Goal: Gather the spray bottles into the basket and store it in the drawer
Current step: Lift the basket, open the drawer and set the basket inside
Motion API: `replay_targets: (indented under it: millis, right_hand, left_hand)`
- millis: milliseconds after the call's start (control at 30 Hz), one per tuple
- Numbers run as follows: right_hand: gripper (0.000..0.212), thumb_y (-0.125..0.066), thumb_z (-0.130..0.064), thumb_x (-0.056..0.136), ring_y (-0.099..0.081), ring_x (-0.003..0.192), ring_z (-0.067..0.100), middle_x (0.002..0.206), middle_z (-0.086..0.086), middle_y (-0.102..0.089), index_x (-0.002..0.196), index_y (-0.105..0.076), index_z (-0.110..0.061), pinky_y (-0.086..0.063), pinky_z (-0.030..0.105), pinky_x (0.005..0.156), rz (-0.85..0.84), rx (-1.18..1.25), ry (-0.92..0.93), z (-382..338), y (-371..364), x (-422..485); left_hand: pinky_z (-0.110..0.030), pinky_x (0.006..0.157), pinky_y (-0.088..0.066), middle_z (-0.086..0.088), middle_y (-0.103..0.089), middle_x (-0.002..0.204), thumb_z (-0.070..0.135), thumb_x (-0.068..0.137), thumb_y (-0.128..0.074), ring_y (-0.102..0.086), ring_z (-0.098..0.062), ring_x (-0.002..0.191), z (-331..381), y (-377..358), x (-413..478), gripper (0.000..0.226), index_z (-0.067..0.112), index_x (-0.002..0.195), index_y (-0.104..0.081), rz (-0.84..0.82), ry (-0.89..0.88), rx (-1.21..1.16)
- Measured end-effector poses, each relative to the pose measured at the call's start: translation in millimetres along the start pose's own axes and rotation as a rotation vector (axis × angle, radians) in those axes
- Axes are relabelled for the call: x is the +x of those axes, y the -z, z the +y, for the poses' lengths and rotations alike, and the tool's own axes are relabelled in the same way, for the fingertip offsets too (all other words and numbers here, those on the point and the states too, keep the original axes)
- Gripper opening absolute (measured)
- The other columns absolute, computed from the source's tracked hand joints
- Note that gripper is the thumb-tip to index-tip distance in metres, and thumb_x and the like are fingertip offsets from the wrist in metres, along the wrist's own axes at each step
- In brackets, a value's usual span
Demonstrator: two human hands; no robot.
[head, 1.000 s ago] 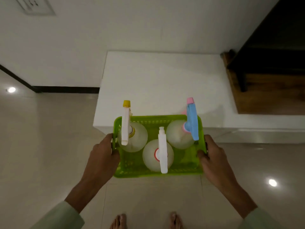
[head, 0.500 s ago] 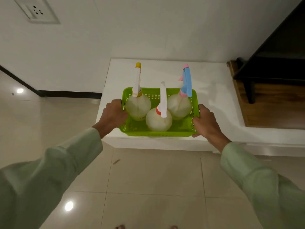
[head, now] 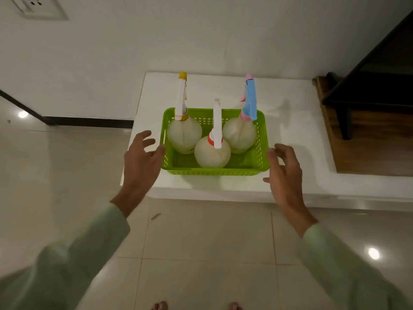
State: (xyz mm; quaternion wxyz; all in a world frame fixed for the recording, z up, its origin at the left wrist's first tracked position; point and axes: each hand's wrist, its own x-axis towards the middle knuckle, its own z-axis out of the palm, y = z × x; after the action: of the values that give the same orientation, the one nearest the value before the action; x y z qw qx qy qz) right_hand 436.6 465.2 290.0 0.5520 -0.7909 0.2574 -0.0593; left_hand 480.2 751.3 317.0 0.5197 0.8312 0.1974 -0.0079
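Note:
A lime-green perforated basket (head: 214, 171) rests on a low white platform (head: 290, 135). Three translucent spray bottles stand upright in it: one with a yellow-tipped nozzle (head: 183, 133) at the back left, one with a white nozzle and red collar (head: 212, 153) at the front centre, one with a blue and pink trigger (head: 240, 135) at the back right. My left hand (head: 140, 162) hovers just off the basket's left wall, fingers spread. To the right of the basket, my right hand (head: 285, 171) is also open and holds nothing.
A white wall rises behind the platform, with a socket plate (head: 36, 6) at the top left. Dark wooden furniture (head: 368, 104) stands at the right over a brown wooden surface. Glossy beige floor tiles (head: 201, 242) lie in front, and my bare toes (head: 159, 306) show at the bottom edge.
The basket, carried in both hands a second ago, was set down on the white platform. Both hands have since let go and drawn slightly away from its sides.

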Motion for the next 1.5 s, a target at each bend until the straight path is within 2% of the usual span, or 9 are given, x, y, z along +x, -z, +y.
replay_targets:
  millis: [100, 200, 300, 433, 667, 1067, 1233, 1333, 1500]
  right_hand:
    - [0.011, -0.051, -0.029, 0.096, -0.065, 0.083, 0.019, 0.098, -0.001, -0.065, 0.100, -0.058, -0.022, -0.054, 0.033, 0.063, 0.258, 0.264, -0.034, 32, -12, -52]
    - [0.011, -0.048, -0.022, 0.093, -0.058, 0.071, 0.022, 0.083, 0.006, -0.061, 0.088, -0.057, -0.020, -0.046, 0.029, 0.058, 0.235, 0.406, -0.396, 81, -42, -82]
    - [0.023, -0.041, -0.023, 0.102, -0.061, 0.082, 0.030, 0.101, 0.019, -0.065, 0.099, -0.060, -0.010, -0.050, 0.038, 0.067, 0.061, 0.527, -0.812, 130, -74, -82]
    - [0.032, -0.036, -0.033, 0.103, -0.059, 0.100, 0.036, 0.133, 0.026, -0.059, 0.109, -0.054, -0.008, -0.051, 0.047, 0.084, -0.043, 0.781, -0.982, 183, -112, -61]
    - [0.075, -0.023, -0.061, 0.100, -0.040, 0.142, 0.036, 0.154, 0.018, -0.040, 0.156, -0.027, -0.012, -0.035, 0.054, 0.109, 0.045, 0.999, -1.038, 247, -166, -8]
    - [0.072, -0.030, -0.069, 0.096, -0.048, 0.132, 0.040, 0.131, 0.019, -0.049, 0.138, -0.042, -0.012, -0.035, 0.060, 0.114, 0.084, 1.266, -0.992, 274, -169, -24]
    - [0.056, -0.040, -0.043, 0.105, -0.056, 0.115, 0.044, 0.126, 0.027, -0.052, 0.143, -0.038, -0.002, -0.050, 0.056, 0.094, 0.033, 1.020, -1.005, 265, -140, -77]
    - [0.016, -0.052, -0.012, 0.101, -0.062, 0.101, 0.035, 0.108, 0.017, -0.063, 0.116, -0.059, -0.010, -0.054, 0.052, 0.090, -0.070, 0.531, -0.743, 229, -105, -135]
    - [0.022, -0.063, -0.005, 0.090, -0.059, 0.104, 0.020, 0.110, 0.006, -0.065, 0.110, -0.070, -0.010, -0.048, 0.030, 0.091, -0.053, -0.376, 0.476, 150, -31, -221]
  left_hand:
    - [-0.036, 0.079, -0.057, 0.001, -0.067, 0.112, 0.023, 0.096, -0.057, -0.069, -0.020, 0.097, -27, -12, -62, 0.025, 0.019, 0.121, -0.058, 0.235, 0.016, -0.202]
    - [-0.035, 0.075, -0.056, -0.009, -0.067, 0.108, 0.020, 0.099, -0.052, -0.070, -0.026, 0.096, -71, -46, -103, 0.016, 0.014, 0.111, -0.061, 0.232, 0.315, -0.417]
    - [-0.036, 0.077, -0.055, -0.014, -0.064, 0.110, 0.020, 0.100, -0.050, -0.067, -0.030, 0.096, -123, -81, -101, 0.017, 0.011, 0.111, -0.058, 0.150, 0.701, -0.632]
    - [-0.044, 0.095, -0.050, -0.015, -0.054, 0.119, 0.031, 0.101, -0.045, -0.059, -0.034, 0.105, -189, -121, -70, 0.041, 0.004, 0.132, -0.047, 0.031, 0.969, -0.897]
    - [-0.053, 0.111, -0.036, -0.012, -0.046, 0.145, 0.048, 0.100, -0.028, -0.050, -0.037, 0.129, -264, -167, -10, 0.058, 0.018, 0.149, -0.032, 0.033, 1.024, -1.116]
    - [-0.059, 0.108, -0.038, -0.017, -0.055, 0.131, 0.055, 0.095, -0.030, -0.054, -0.040, 0.118, -297, -167, -12, 0.063, 0.010, 0.135, -0.047, 0.032, 0.986, -1.295]
    - [-0.054, 0.106, -0.042, -0.014, -0.051, 0.138, 0.044, 0.100, -0.039, -0.052, -0.037, 0.123, -276, -137, -76, 0.053, 0.014, 0.143, -0.039, -0.034, 0.960, -1.008]
    - [-0.044, 0.094, -0.053, -0.007, -0.061, 0.130, 0.028, 0.100, -0.050, -0.062, -0.028, 0.116, -238, -99, -137, 0.037, 0.016, 0.135, -0.050, -0.055, 0.709, -0.671]
    - [-0.027, 0.096, -0.050, 0.004, -0.063, 0.121, 0.014, 0.093, -0.060, -0.059, -0.010, 0.112, -171, -27, -216, 0.028, 0.018, 0.120, -0.061, -0.012, -0.201, 0.188]
